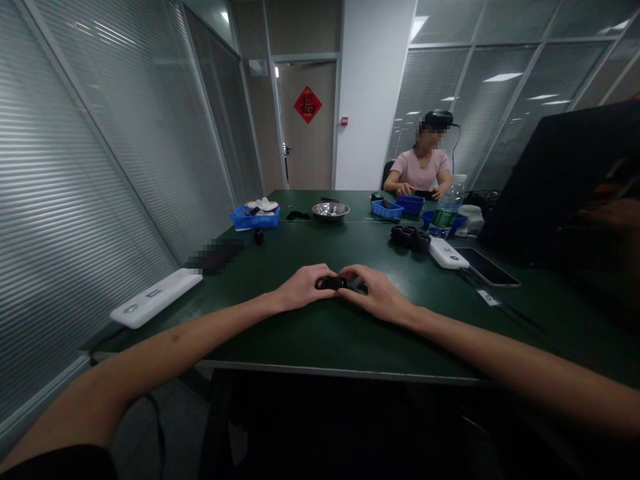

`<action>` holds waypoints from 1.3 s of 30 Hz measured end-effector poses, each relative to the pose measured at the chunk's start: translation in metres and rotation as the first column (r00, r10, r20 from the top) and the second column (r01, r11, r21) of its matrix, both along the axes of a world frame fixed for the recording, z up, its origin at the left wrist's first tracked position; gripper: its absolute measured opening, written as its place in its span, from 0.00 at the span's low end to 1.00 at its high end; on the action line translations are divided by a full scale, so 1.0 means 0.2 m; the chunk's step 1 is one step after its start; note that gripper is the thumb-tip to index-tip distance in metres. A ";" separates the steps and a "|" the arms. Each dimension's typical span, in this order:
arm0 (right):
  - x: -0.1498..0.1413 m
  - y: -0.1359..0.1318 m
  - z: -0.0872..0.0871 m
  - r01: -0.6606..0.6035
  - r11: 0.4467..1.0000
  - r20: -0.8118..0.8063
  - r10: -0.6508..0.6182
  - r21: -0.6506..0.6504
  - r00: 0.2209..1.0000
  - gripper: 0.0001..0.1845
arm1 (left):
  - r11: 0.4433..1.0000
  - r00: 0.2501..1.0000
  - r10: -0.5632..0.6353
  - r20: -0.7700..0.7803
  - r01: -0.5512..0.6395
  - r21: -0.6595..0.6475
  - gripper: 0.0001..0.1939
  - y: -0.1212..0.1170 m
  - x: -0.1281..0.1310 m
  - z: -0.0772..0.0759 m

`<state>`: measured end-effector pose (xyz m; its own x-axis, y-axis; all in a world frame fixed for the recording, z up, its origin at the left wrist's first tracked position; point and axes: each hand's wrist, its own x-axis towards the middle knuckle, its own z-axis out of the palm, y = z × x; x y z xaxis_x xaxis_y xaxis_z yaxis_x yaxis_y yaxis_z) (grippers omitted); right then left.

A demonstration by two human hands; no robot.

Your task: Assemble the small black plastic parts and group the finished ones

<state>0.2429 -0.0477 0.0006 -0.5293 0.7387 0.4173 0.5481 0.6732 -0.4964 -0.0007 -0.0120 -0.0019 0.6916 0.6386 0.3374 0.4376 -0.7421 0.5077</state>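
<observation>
A small black object [331,283], rounded and glossy, is between my hands just above or on the green table [280,337]; its exact kind is too small and dark to make out. My left hand [305,287] grips it from the left, with thumb and fingers closed around its side. From the right, my right hand [375,293] curls its fingers against the same object, and a dark piece shows under the palm. The fingers partly hide the object. Farther off to the right stands a cluster of black round parts [410,238].
A metal bowl [331,212] stands far back, with a blue basket [255,217] of items to its left. Blue trays [387,209], a water bottle [445,212], a white power bank [449,253] and a phone [487,267] lie right. Another person [423,167] sits opposite.
</observation>
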 end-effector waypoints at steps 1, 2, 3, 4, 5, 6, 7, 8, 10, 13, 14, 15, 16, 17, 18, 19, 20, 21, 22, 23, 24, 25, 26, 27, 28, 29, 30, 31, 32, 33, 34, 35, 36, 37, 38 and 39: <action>0.00 0.00 0.00 0.009 1.000 0.007 -0.009 -0.015 1.000 0.15 | 1.000 1.000 0.001 0.000 -0.001 0.003 0.19 0.00 0.00 0.00; 0.00 0.00 0.00 0.012 1.000 0.012 -0.012 -0.024 1.000 0.14 | 1.000 1.000 0.002 -0.003 -0.002 0.008 0.19 0.00 0.00 0.00; 0.00 0.00 0.00 0.008 1.000 0.015 -0.008 -0.023 1.000 0.14 | 1.000 1.000 0.003 -0.005 -0.003 0.015 0.19 0.00 0.00 0.00; 0.00 0.00 0.00 -0.002 1.000 0.013 0.003 -0.014 1.000 0.14 | 1.000 1.000 0.005 -0.009 -0.004 0.022 0.19 0.00 0.00 0.00; 0.01 0.01 -0.01 -0.014 1.000 0.007 0.014 0.000 1.000 0.14 | 1.000 1.000 0.006 -0.013 -0.005 0.028 0.19 0.00 0.00 0.00; 0.01 0.01 -0.01 -0.025 1.000 0.002 0.025 0.014 1.000 0.14 | 1.000 1.000 0.008 -0.015 -0.007 0.029 0.19 0.00 0.00 0.00; 0.01 0.01 -0.01 -0.032 0.999 -0.003 0.033 0.025 0.999 0.15 | 1.000 1.000 0.010 -0.014 -0.009 0.029 0.19 0.00 0.00 0.00; 0.00 0.01 -0.02 -0.033 0.999 -0.006 0.033 0.029 0.999 0.16 | 1.000 1.000 0.011 -0.013 -0.010 0.025 0.19 0.00 0.00 0.00; 0.00 0.01 -0.02 -0.007 1.000 -0.006 0.007 0.021 1.000 0.16 | 1.000 1.000 0.012 -0.002 -0.012 0.014 0.18 0.00 0.00 0.00; 0.00 0.02 -0.02 0.035 0.999 0.000 -0.035 -0.013 0.999 0.14 | 1.000 1.000 0.007 0.011 -0.007 0.010 0.18 0.00 0.00 -0.01; 0.00 0.02 -0.02 0.033 0.999 0.002 -0.033 -0.020 0.999 0.13 | 1.000 1.000 0.004 0.010 -0.004 0.012 0.19 0.00 0.00 0.00; 0.01 0.02 -0.02 0.022 1.000 0.002 -0.022 -0.018 1.000 0.13 | 1.000 1.000 0.003 0.007 -0.004 0.016 0.19 0.00 0.00 0.00; 0.01 0.02 -0.02 0.007 1.000 -0.001 -0.007 -0.009 1.000 0.13 | 1.000 1.000 0.004 0.001 -0.004 0.020 0.19 0.00 0.00 0.00; 0.01 0.02 -0.02 -0.008 1.000 -0.005 0.008 0.006 1.000 0.14 | 1.000 1.000 0.008 -0.005 -0.008 0.025 0.19 0.00 0.00 0.00; 0.01 0.02 -0.02 -0.020 1.000 -0.010 0.021 0.023 1.000 0.14 | 0.999 1.000 0.013 -0.009 -0.013 0.030 0.19 0.00 0.00 0.00; 0.01 0.02 -0.02 -0.027 0.999 -0.014 0.027 0.036 1.000 0.15 | 0.999 1.000 0.017 -0.013 -0.017 0.032 0.19 0.00 0.00 0.00; 0.00 0.02 -0.02 -0.024 0.999 -0.016 0.025 0.045 1.000 0.16 | 0.999 1.000 0.020 -0.014 -0.019 0.033 0.18 0.00 0.00 0.00; 0.00 0.01 -0.02 -0.011 0.999 -0.014 0.012 0.048 1.000 0.16 | 0.999 1.000 0.020 -0.013 -0.019 0.031 0.18 0.00 0.00 0.00; 0.00 0.01 -0.02 0.008 0.999 -0.008 -0.007 0.043 1.000 0.16 | 0.999 1.000 0.017 -0.009 -0.017 0.027 0.18 0.00 0.00 0.00; 0.00 0.01 -0.02 0.026 0.999 0.000 -0.026 0.032 1.000 0.15 | 1.000 1.000 0.014 -0.006 -0.013 0.023 0.18 0.00 0.00 0.00; 0.00 0.01 -0.02 0.040 0.999 0.010 -0.040 0.017 0.999 0.15 | 1.000 1.000 0.009 -0.004 -0.009 0.020 0.18 0.00 0.00 0.00; 0.00 0.01 -0.02 0.046 0.999 0.018 -0.046 0.003 0.999 0.14 | 1.000 1.000 0.004 -0.002 -0.004 0.017 0.18 0.00 0.00 0.00; 0.00 0.01 -0.02 0.042 0.999 0.024 -0.042 -0.007 0.999 0.13 | 1.000 1.000 0.001 0.001 -0.001 0.016 0.19 0.00 0.00 0.00; 0.00 0.01 -0.02 0.031 0.999 0.025 -0.031 -0.010 0.999 0.13 | 1.000 1.000 -0.003 0.003 0.003 0.016 0.19 0.00 0.00 0.00; 0.01 0.01 -0.02 0.016 1.000 0.023 -0.016 -0.004 1.000 0.13 | 1.000 1.000 -0.003 0.005 0.003 0.017 0.19 -0.01 0.00 0.00; 0.01 0.01 -0.02 0.003 1.000 0.018 -0.003 0.007 1.000 0.14 | 1.000 1.000 -0.001 0.005 0.001 0.018 0.19 -0.01 0.00 0.00; 0.01 0.01 -0.02 -0.007 1.000 0.013 0.007 0.019 1.000 0.15 | 1.000 1.000 0.004 0.003 -0.005 0.019 0.19 -0.01 0.00 0.01; 0.01 0.01 -0.02 -0.014 1.000 0.008 0.014 0.028 1.000 0.16 | 1.000 1.000 0.011 -0.001 -0.011 0.019 0.18 -0.01 0.00 0.01; 0.01 0.01 -0.02 -0.016 0.999 0.006 0.016 0.031 1.000 0.16 | 1.000 1.000 0.019 -0.006 -0.019 0.017 0.18 -0.01 0.00 0.01; 0.01 0.01 -0.01 -0.011 0.999 0.005 0.011 0.030 1.000 0.17 | 1.000 1.000 0.022 -0.009 -0.022 0.013 0.18 -0.01 0.00 0.01; 0.00 0.01 -0.01 -0.002 1.000 0.008 0.002 0.027 1.000 0.17 | 1.000 1.000 0.020 -0.009 -0.020 0.011 0.17 -0.01 0.00 0.01; 0.00 0.01 -0.01 0.010 1.000 0.013 -0.011 0.023 1.000 0.16 | 1.000 1.000 0.014 -0.007 -0.014 0.011 0.17 -0.01 0.00 0.01; 0.00 0.01 -0.01 0.020 1.000 0.020 -0.021 0.018 1.000 0.15 | 1.000 1.000 0.007 -0.003 -0.007 0.012 0.17 -0.01 0.00 0.01; 0.00 0.01 -0.01 0.028 0.999 0.028 -0.028 0.015 0.999 0.14 | 1.000 1.000 0.002 0.000 -0.002 0.016 0.18 -0.01 0.00 0.01; 0.00 0.01 -0.01 0.031 0.999 0.033 -0.031 0.015 0.999 0.13 | 1.000 1.000 0.001 0.001 -0.001 0.021 0.18 -0.01 0.00 0.01; 0.00 0.01 -0.01 0.028 0.999 0.036 -0.029 0.017 0.999 0.13 | 1.000 1.000 0.004 0.002 -0.004 0.024 0.18 -0.01 0.00 0.01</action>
